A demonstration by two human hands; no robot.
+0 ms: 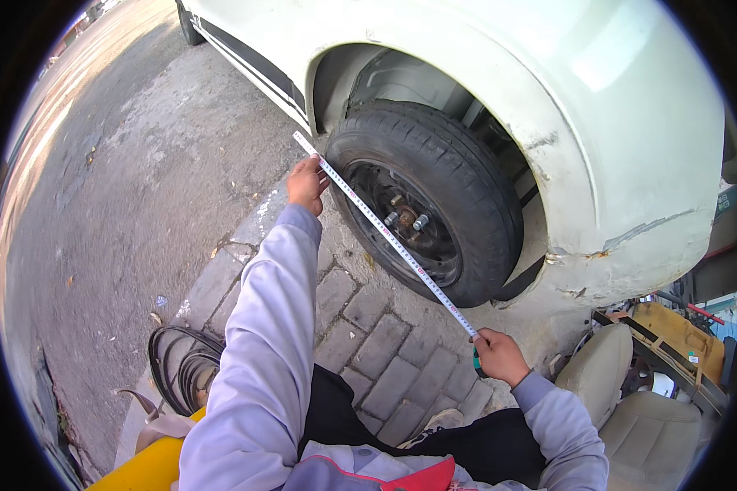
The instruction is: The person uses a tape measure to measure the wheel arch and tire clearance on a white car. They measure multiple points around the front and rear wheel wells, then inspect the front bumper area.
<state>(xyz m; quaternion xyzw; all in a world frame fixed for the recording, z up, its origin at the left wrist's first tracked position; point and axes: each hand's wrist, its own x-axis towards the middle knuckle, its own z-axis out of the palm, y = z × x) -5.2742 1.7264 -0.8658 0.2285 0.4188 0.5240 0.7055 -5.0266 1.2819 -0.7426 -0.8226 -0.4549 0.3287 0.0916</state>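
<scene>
**Tape stretched across a car wheel**

The left hand [307, 184] pinches the white measuring tape [385, 233] near its free end, fingers closed on the blade at the upper left edge of the tyre [458, 188]. The right hand [499, 356] grips the tape's case low at the right, fingers wrapped round it; the case itself is mostly hidden and looks green, though I cannot be sure. The tape runs taut and diagonal across the face of the black steel wheel [405, 221], passing just beside the hub and its exposed studs.

For a true reading, the blade should be kept straight and tight, lying through the wheel's centre, with both ends meeting the tread edges squarely.

The wheel belongs to a cream car [598, 123] with scraped paint on its arch, standing beside a brick-paved strip [377, 344]. Coiled black hoses [180, 364] lie at lower left. At right a beige car seat [630, 409] sits by a yellow board [671, 331] carrying a small green tag.
</scene>
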